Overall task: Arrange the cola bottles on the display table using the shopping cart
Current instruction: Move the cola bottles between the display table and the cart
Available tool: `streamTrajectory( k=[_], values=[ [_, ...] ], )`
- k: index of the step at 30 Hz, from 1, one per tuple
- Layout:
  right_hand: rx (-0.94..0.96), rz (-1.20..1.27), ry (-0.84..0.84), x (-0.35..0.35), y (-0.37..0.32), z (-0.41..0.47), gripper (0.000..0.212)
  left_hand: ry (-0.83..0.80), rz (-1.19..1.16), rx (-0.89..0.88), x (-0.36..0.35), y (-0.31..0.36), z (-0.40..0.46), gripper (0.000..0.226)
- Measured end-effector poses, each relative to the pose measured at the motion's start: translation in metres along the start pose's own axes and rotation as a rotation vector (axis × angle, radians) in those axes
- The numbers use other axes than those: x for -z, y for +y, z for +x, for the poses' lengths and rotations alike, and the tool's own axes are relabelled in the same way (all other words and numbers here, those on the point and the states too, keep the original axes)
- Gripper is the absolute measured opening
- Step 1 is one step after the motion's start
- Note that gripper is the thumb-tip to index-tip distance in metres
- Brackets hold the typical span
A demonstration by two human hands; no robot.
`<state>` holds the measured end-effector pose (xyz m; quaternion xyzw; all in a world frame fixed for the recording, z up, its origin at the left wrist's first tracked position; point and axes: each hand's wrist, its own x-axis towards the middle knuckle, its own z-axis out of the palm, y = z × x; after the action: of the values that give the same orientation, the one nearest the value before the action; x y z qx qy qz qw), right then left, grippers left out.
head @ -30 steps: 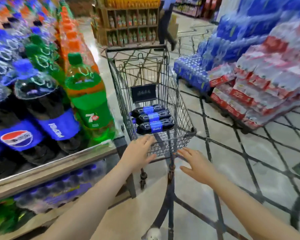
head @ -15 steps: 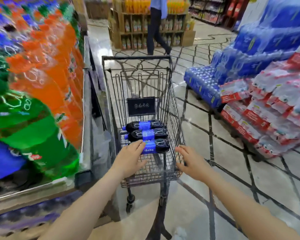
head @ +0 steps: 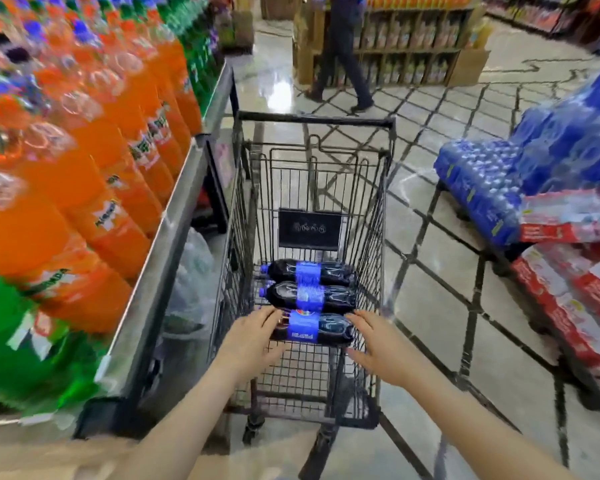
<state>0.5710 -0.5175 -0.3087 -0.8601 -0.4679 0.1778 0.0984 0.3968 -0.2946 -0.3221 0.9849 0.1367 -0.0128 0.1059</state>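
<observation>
At nine o'clock I see the display table [head: 174,216], its metal rim running toward eleven o'clock, packed with orange soda bottles [head: 118,161] and, nearer me at eight o'clock, blurred green bottles [head: 21,344]. A clear plastic bag [head: 193,271] sits between the table's edge and the shopping cart [head: 312,119], which stands just beside the table at the centre of my view.

My left hand [head: 248,341] reaches into the cart from seven o'clock; its fingers are straight and slightly spread, tips at the cap end of the nearest cola bottle [head: 314,329]. I cannot tell whether they touch it. That bottle lies on its side across the cart floor, blue label up, with a second cola bottle [head: 309,294] touching it behind and a third cola bottle [head: 307,271] behind that, all parallel. A dark placard [head: 309,229] hangs on the cart's far wall at twelve o'clock.

My right hand [head: 383,348] comes in from five o'clock, fingers extended and relaxed, beside the base end of the nearest bottle, gripping nothing.

At two to four o'clock, shrink-wrapped blue packs [head: 499,188] and red-and-white packs [head: 575,282] sit stacked on the floor. A person [head: 343,53] walks at twelve o'clock before wooden shelving [head: 416,46].
</observation>
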Motion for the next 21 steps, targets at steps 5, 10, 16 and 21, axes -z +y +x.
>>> streamTrajectory(
  k=[5, 10, 16, 21],
  values=[
    [0.027, -0.003, -0.036, -0.013, 0.007, 0.065, 0.071, -0.031, -0.036, 0.1, -0.016, -0.043, 0.046, 0.071],
    [-0.031, -0.014, -0.132, -0.051, 0.02, 0.131, 0.072, -0.175, -0.068, 0.104, -0.057, -0.088, 0.109, 0.079],
    [-0.157, -0.003, -0.317, -0.118, 0.049, 0.195, 0.078, -0.439, -0.056, 0.029, -0.149, -0.133, 0.166, 0.085],
    [-0.19, 0.003, -0.357, -0.167, 0.076, 0.226, 0.081, -0.535, -0.162, 0.129, -0.223, -0.165, 0.181, 0.101]
  ],
)
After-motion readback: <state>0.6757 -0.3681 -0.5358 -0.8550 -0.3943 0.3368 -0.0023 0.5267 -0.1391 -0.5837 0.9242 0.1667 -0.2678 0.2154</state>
